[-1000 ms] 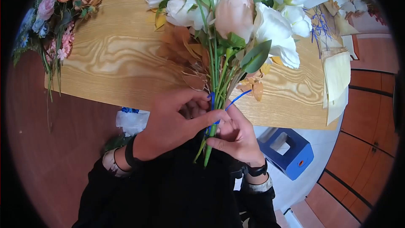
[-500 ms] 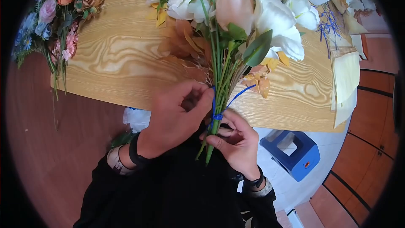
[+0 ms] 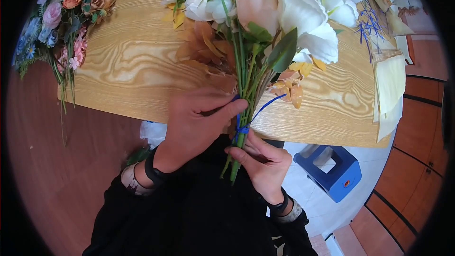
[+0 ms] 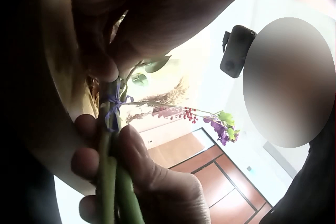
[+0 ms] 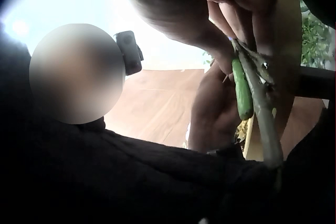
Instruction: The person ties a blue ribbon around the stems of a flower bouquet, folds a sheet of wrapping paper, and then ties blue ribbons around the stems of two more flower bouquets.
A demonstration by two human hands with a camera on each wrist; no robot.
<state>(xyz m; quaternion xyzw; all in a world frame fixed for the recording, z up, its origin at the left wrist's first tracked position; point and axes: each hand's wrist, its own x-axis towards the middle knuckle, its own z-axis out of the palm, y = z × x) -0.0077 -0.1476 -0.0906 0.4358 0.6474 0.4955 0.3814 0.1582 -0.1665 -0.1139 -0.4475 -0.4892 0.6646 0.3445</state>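
A bouquet of artificial flowers, with white and pale pink blooms, leans over the table with its green stems toward the person. A thin blue tie is wound round the stems, one loose end sticking out to the right. My left hand grips the stems just above the winding, thumb across the front, with a blue strand at its fingertips. Below the tie, my right hand pinches the stem ends between thumb and fingers. The left wrist view shows the knotted blue tie between both hands.
Orange-brown leaves lie under the bouquet on the wooden table. More artificial flowers are at its left edge. Blue ties and pale paper sheets lie at right. A blue stool stands below.
My left thumb has moved from across the tie up onto the stems above it, uncovering the winding. My right hand keeps its hold on the stem ends, fingers drawn closer.
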